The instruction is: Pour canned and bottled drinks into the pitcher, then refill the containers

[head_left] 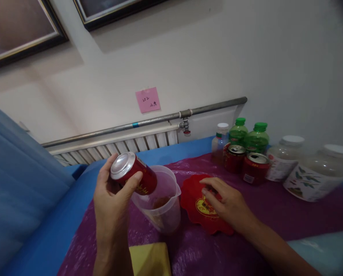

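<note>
Wrapped around a red can (141, 177) is my left hand (116, 195). The can is tipped, its silver base toward the upper left and its other end over the mouth of a clear plastic pitcher (167, 216). Some brown liquid shows inside the pitcher. My right hand (223, 201) hovers at or just above a red scalloped mat (193, 195) with a yellow print, its fingers curled and slightly apart. Nothing can be seen between them.
Two red cans (255, 170), green-capped bottles (257, 140), a white-capped bottle (220, 142) and two lidded jars (312, 178) stand at the right. A yellow cloth (150, 260) lies at the front on the purple sheet (188, 253). A radiator (131, 143) is behind.
</note>
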`<action>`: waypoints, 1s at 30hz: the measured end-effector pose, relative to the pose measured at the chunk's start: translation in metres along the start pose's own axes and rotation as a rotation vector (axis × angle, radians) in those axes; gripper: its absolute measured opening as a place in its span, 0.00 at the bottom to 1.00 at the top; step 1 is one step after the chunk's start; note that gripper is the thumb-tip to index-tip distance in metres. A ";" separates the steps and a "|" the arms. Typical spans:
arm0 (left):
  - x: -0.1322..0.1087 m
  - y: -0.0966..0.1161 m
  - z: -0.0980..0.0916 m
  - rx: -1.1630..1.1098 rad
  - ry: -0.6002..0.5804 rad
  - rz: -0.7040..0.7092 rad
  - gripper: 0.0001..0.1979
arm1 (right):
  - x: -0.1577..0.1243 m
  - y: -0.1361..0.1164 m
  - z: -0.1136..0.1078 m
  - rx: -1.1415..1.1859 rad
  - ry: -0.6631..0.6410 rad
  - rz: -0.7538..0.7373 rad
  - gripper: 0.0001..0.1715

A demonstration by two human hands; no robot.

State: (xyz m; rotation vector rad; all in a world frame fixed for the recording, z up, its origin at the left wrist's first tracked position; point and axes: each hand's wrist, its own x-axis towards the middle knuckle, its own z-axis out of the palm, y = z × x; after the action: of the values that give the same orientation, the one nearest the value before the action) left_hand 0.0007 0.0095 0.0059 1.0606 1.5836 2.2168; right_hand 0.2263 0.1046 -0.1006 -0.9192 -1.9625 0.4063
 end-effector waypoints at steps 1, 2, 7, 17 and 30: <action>0.000 0.000 0.000 0.004 -0.002 0.001 0.34 | 0.000 0.000 0.000 0.001 0.002 -0.001 0.11; 0.000 0.000 0.000 0.007 -0.002 0.006 0.34 | 0.000 0.000 0.000 0.002 0.004 -0.002 0.11; -0.001 -0.001 0.001 -0.004 0.005 0.014 0.35 | 0.000 0.000 -0.001 -0.010 0.001 -0.008 0.11; -0.003 0.002 0.001 0.044 0.013 0.024 0.34 | -0.001 0.002 -0.001 -0.012 -0.005 -0.007 0.12; -0.007 0.007 0.003 0.034 0.043 0.129 0.31 | -0.001 0.000 -0.001 0.002 -0.023 0.001 0.13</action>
State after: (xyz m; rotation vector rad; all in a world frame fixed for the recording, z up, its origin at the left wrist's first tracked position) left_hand 0.0095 0.0055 0.0096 1.1628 1.6190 2.3182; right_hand 0.2277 0.1036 -0.1004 -0.9177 -1.9825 0.4205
